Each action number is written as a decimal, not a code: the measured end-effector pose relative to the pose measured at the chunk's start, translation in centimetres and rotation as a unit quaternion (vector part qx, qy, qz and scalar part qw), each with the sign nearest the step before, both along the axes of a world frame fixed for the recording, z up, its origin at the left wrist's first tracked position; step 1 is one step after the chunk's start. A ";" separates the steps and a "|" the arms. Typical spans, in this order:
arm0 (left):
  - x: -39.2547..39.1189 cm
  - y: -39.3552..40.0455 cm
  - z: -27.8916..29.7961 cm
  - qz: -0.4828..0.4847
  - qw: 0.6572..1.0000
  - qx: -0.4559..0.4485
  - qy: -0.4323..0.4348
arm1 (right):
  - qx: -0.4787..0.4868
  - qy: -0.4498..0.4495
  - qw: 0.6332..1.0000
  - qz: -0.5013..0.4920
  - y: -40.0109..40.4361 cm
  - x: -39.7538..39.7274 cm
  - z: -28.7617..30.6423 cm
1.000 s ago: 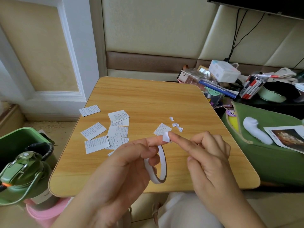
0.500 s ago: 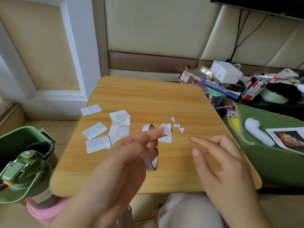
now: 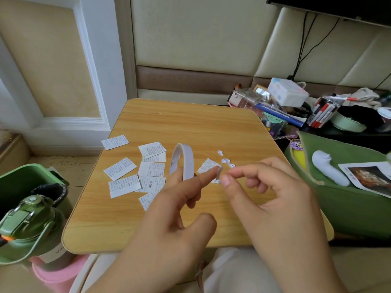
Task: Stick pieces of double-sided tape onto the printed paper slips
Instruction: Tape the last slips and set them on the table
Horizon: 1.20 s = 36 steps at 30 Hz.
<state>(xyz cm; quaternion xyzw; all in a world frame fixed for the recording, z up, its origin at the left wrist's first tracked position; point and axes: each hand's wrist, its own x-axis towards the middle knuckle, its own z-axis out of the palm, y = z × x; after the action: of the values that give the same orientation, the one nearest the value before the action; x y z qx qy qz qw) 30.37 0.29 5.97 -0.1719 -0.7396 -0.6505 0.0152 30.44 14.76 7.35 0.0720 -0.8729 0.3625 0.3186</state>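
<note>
My left hand (image 3: pixel 175 210) hung over the wooden table (image 3: pixel 190 123) with its fingers spread, the tape roll (image 3: pixel 183 163) ringed upright over one of them and a small white tape piece (image 3: pixel 219 174) stuck on the tip of the forefinger. My right hand (image 3: pixel 273 199) met it, thumb and forefinger closing on that piece. I could not tell whether the pinch had fully gripped it. Just behind the fingertips one printed paper slip (image 3: pixel 208 166) lay alone, with a few torn white backing scraps (image 3: pixel 226 160) beside it. More printed slips (image 3: pixel 135 170) lay scattered and overlapping on the table's left half, all white with fine dark print. To my right a green fabric bag (image 3: pixel 347 199) carried a white handheld device (image 3: pixel 329 171) and a photo print (image 3: pixel 368 176). Behind it I saw a clear holder of marker pens (image 3: pixel 322 113). At my left stood a green lidded bottle (image 3: pixel 27 225).
</note>
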 end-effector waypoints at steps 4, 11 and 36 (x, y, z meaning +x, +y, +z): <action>0.0 0.0 -0.2 0.006 1.000 -0.020 0.022 | -0.027 -0.018 0.999 0.008 -0.1 -0.1 0.0; 0.2 0.2 -0.2 0.005 0.999 -0.023 0.034 | -0.051 -0.025 0.998 0.018 -0.3 0.0 -0.2; 0.4 0.3 -0.3 -0.005 0.999 -0.012 0.048 | -0.039 0.028 0.999 0.001 -0.6 0.2 -0.3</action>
<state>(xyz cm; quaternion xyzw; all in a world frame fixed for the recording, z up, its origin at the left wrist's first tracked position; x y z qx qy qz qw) 30.75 0.58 5.65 -0.2063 -0.7449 -0.6328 0.0453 30.65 14.19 7.06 0.0705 -0.8487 0.3946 0.3451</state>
